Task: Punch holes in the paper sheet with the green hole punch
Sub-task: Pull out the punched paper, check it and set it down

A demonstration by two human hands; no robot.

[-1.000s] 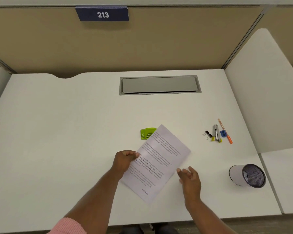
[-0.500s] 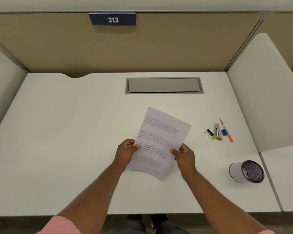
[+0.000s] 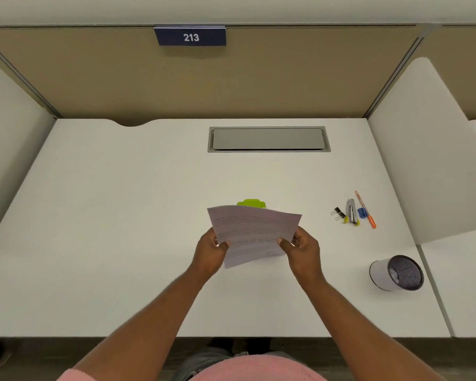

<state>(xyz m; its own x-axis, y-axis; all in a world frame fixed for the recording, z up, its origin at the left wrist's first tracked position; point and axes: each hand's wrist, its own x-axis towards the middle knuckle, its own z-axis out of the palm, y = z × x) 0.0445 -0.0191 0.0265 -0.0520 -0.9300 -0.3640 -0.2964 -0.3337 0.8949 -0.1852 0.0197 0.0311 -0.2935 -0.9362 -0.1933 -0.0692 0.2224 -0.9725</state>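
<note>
Both hands on the paper sheet [image 3: 254,232], lifted off the white desk [image 3: 121,243]. Left hand [image 3: 210,253] pinches the sheet's left edge, thumb on top, fingers behind. Right hand [image 3: 302,253] pinches the right edge the same way. Sheet is printed side toward the camera, far edge bowed a bit, text too blurred to read.

Green hole punch [image 3: 251,203] sits on the desk just beyond the sheet's far edge, between the two hands and farther from the body. Only its top strip shows; the rest is hidden behind the paper. Can't tell if the sheet's edge touches it or just overlaps it in view, probably apart.

Right of the hands, well apart: black binder clips [image 3: 338,213], a grey stapler [image 3: 351,211], an orange pen [image 3: 365,209] with something small and blue [image 3: 362,212] beside it. Mesh pen cup [image 3: 396,273] tipped on its side near the desk's right edge.
</note>
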